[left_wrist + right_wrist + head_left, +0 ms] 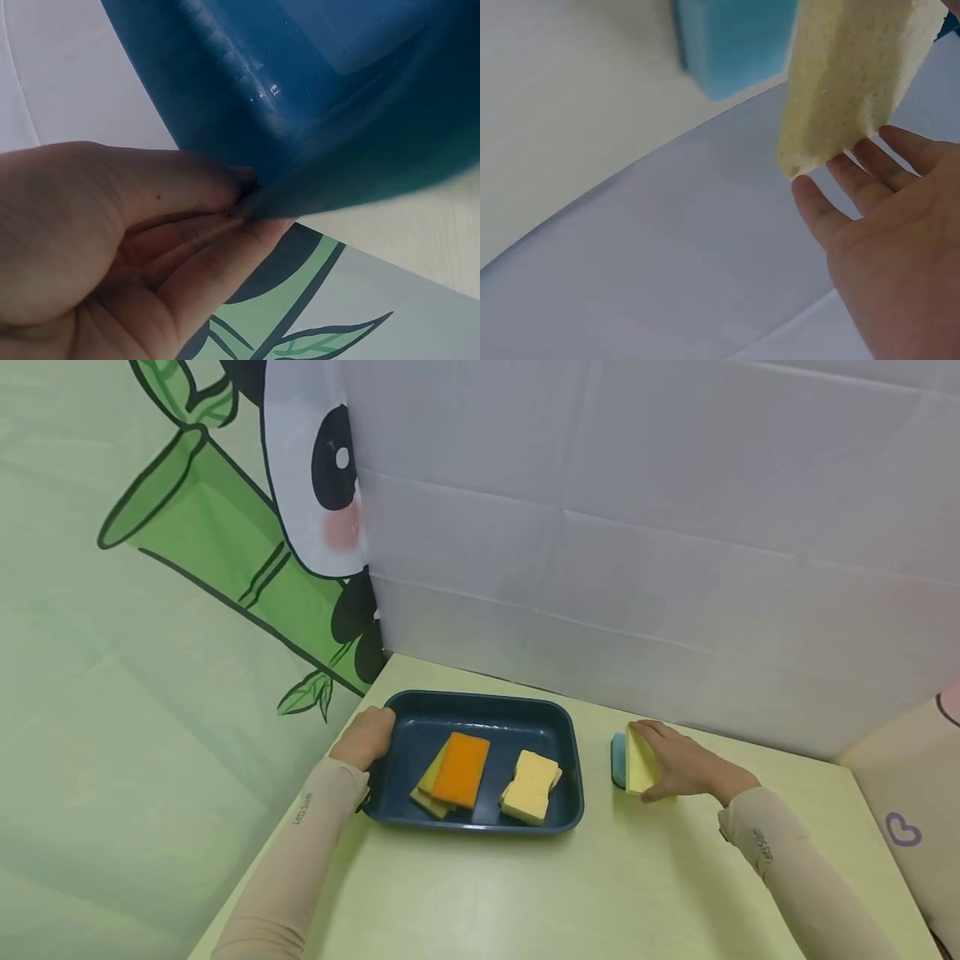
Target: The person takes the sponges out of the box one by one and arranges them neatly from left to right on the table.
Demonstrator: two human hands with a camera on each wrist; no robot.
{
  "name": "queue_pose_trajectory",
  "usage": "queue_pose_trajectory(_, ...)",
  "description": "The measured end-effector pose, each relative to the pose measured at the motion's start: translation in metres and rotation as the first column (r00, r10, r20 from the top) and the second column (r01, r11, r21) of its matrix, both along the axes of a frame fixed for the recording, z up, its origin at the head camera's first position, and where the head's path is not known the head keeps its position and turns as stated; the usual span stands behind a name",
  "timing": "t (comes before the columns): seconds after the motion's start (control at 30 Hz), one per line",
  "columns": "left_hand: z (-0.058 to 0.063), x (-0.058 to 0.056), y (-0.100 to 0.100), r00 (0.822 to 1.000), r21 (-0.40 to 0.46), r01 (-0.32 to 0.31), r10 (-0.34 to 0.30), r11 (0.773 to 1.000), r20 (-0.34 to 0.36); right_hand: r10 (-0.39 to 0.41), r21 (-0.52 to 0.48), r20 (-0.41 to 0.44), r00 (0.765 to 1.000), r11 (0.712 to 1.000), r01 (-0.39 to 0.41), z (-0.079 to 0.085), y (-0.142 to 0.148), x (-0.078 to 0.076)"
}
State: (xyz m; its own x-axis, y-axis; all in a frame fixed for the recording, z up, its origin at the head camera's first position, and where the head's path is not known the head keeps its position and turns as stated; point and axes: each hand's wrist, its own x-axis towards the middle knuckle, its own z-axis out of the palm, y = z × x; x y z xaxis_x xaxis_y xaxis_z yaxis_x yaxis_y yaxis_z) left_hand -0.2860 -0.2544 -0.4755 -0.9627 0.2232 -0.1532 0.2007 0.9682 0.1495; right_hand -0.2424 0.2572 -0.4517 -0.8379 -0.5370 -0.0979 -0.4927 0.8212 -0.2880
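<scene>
My left hand [367, 739] pinches the left rim of a dark blue tray [480, 708] between thumb and fingers; the left wrist view shows this grip at the tray's corner [247, 112]. To the right of the tray, my right hand [678, 764] holds a flat, light yellow sponge [640, 764] by its edges, thumb at the near side and fingers at the far side. The right wrist view has the fingertips [810, 187] along one edge of this sponge [847, 82], its thumb mostly out of frame. A blue sponge [618, 760] with a dark backing stands just left of the yellow one.
Inside the tray, an orange sponge [461, 770] overlaps flat yellow sponges [429, 795]. Notched pale yellow sponges [529, 787] lie stacked at the tray's right. A white cloth wall [600, 568] rises behind the light table [487, 893], and a panda-and-bamboo print hangs at left.
</scene>
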Motion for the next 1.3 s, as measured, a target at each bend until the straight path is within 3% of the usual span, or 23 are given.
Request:
queue_pose_trajectory(0.3,-0.002,-0.002,0.008,1.0,0.012,-0.01,0.01,1.0,-0.01,-0.012,-0.01,0.026,1.0,1.0,0.013,0.003,0.046,-0.011)
queue_pose_trajectory(0.6,-0.003,-0.002,0.004,1.0,0.006,0.006,-0.006,1.0,-0.016,-0.045,0.003,0.024,0.999,0.999,0.045,-0.014,0.066,-0.015)
queue_pose_trajectory(0.9,-0.001,-0.001,0.001,1.0,-0.001,0.005,-0.005,1.0,-0.007,-0.073,0.062,-0.028,0.997,0.995,0.075,-0.04,0.086,-0.019)
queue_pose_trajectory(1.3,0.002,0.0,-0.011,1.0,-0.023,0.018,-0.018,1.0,0.0,-0.064,0.018,-0.071,0.995,0.998,0.065,-0.082,0.088,-0.019)
